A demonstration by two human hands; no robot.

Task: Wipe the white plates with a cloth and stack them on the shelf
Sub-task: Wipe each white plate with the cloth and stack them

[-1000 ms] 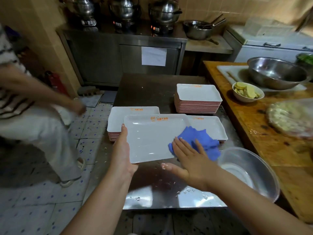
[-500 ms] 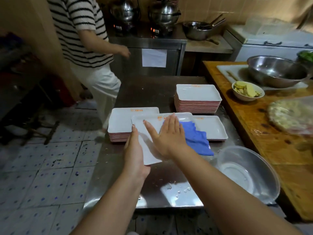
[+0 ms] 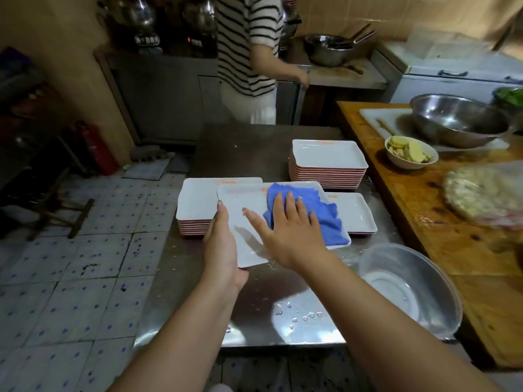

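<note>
The left hand (image 3: 223, 244) grips the near left edge, thumb on top. The right hand (image 3: 291, 227) lies flat with its fingers spread out.

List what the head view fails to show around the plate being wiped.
- The plate: its right part lies under the blue cloth and right hand.
- Left hand: its fingers below the plate are hidden.
- The orange print on the plates: too small to read.
- The shelf: not in view.

My cloth (image 3: 305, 213) is bright blue on a white plate (image 3: 246, 222) with orange lettering. The plate stacks (image 3: 328, 176) show red-striped edges. The floor tiles (image 3: 70, 278) are pale with blue dots.
</note>
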